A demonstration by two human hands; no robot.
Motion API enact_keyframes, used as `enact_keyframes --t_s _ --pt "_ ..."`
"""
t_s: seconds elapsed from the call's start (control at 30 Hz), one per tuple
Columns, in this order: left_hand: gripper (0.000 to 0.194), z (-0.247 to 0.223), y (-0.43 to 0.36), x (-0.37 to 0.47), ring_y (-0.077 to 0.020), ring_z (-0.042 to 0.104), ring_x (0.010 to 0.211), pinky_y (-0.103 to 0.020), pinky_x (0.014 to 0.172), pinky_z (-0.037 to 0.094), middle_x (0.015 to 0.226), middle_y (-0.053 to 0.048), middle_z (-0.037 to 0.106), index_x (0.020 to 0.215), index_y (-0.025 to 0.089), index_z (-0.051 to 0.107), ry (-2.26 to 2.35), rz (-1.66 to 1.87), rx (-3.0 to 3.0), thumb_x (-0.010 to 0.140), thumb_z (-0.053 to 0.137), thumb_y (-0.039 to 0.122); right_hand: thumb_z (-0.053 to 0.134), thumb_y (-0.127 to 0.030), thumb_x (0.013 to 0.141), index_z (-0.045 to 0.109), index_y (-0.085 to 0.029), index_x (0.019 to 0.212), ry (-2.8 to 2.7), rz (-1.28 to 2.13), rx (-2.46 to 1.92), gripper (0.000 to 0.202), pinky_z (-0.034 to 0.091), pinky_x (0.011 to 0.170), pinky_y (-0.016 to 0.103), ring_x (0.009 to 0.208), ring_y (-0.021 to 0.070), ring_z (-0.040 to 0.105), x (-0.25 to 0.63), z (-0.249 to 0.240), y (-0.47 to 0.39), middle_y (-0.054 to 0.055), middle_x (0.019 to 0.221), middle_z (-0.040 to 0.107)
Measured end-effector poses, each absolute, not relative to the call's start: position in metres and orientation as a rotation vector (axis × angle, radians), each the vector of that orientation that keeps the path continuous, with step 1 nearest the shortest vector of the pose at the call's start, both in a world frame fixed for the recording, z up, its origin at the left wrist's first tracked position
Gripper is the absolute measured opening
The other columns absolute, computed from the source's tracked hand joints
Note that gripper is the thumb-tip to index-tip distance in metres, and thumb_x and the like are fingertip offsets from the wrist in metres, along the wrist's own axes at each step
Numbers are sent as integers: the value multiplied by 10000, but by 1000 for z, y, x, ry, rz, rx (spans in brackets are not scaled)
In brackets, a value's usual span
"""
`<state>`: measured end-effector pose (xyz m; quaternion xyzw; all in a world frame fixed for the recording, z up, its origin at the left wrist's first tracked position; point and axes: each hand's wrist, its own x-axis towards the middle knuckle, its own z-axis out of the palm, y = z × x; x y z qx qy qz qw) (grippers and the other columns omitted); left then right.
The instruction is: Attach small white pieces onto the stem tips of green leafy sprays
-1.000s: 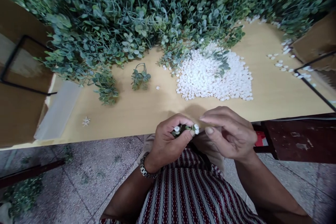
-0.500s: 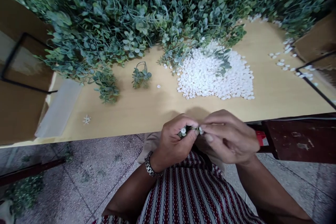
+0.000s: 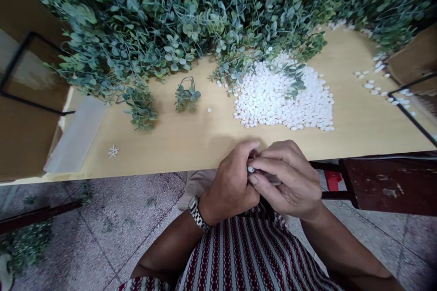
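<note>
My left hand (image 3: 234,184) is closed at the table's front edge, above my lap. Most of what it grips is hidden now; the earlier picture shows bits of a small leafy sprig with white pieces in it. My right hand (image 3: 290,179) meets it from the right, thumb and forefinger pinched around a small round white piece (image 3: 251,169) close to the left fingers. Beyond the hands lies a heap of small white pieces (image 3: 283,100), with a green sprig (image 3: 296,82) lying over it.
Dense artificial greenery (image 3: 164,13) covers the table's far side. Two loose sprigs, a small one (image 3: 187,98) and a fuller one (image 3: 140,109), lie left of the heap. White star-shaped bits (image 3: 113,151) rest near the front edge. Cardboard boxes (image 3: 30,132) flank the table (image 3: 177,150).
My hands have come closer together, the right moving left against the left. The leafy bits seen between them are now mostly covered. The view has shifted slightly.
</note>
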<state>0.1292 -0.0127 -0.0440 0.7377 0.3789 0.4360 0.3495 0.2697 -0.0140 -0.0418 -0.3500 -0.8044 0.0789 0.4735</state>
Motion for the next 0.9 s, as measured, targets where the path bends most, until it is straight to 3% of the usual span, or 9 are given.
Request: enact_keyframes --t_s 0.2,0.3,0.4,0.57,0.9 --pt "445 -39 -9 126 -195 566 856 -320 762 479 1008 -100 553 1122 182 415 865 1049 1738 713 538 54 592 -112 784 637 -200 876 -1767 465 -973 135 456 574 304 684 156 556 279 -45 -11 20 720 598" --pt "297 -41 -6 125 -201 567 924 -329 812 470 1037 -90 560 990 188 518 917 1127 1683 725 550 56 578 -118 802 640 -208 868 -1624 515 -1044 127 464 571 299 691 157 563 279 -52 -11 18 720 592" --pt "147 -45 -5 128 -179 577 889 -294 773 468 899 -60 599 855 172 582 976 1194 1706 761 552 64 593 -123 794 647 -215 901 -1617 392 -1070 151 474 569 307 698 167 571 277 -58 -10 26 733 610" --pt "120 -47 -4 135 -106 531 638 -229 619 442 704 0 577 739 169 574 1060 1205 1625 798 518 81 616 -89 761 637 -230 1011 -1702 144 -1008 288 511 573 319 712 179 603 274 -67 -9 47 783 642" --pt "123 -45 -9 142 -92 439 579 -209 557 387 646 26 472 719 179 472 1121 1198 1481 822 458 113 616 -63 758 624 -228 1035 -1619 33 -1040 323 527 568 317 696 177 612 264 -76 -14 52 792 662"
